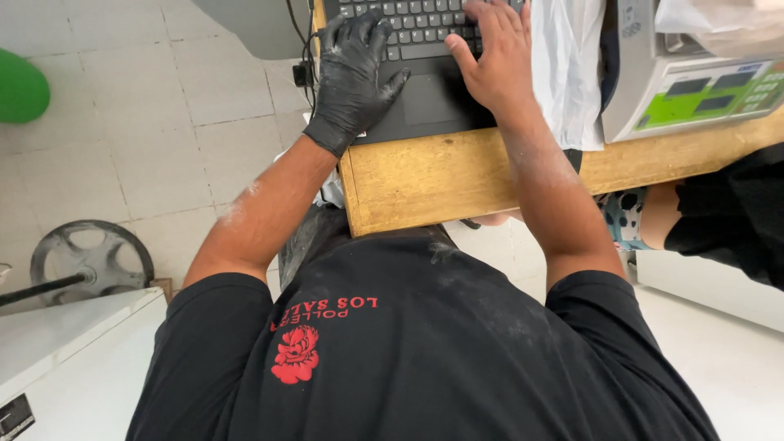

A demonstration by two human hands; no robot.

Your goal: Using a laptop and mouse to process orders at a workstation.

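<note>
My left hand (353, 73), in a black glove dusted with white powder, rests with fingers spread loosely on the left side of the laptop (425, 90), fingertips on the keys, gripping nothing. My right hand (494, 57) is bare, also open and flat, with fingers on the right part of the keyboard (420, 24) and the thumb reaching toward the touchpad (431, 100). Neither hand holds anything.

The laptop sits at the far edge of the wooden table (433, 175), directly in front of me, and its screen is out of view.

Procedure for this step, as I judge it:
1. Keep both wrists low and steady over the palm rest.
2. Press keys lightly, since the powdered glove can drag residue onto the keys.
3. Use the bare right hand for the touchpad, because a glove may not register well there.

Count of items in view:
- One laptop, dark grey.
- One wooden table.
- One weighing scale (694, 82) with a green panel, to the right of the laptop.
- One white plastic bag (567, 65) between laptop and scale.
- One cable (302, 57) hanging at the table's left edge.
- One metal wheel (90, 261) on the tiled floor to my left.
- One other person's arm (719, 216) at the right.
</note>
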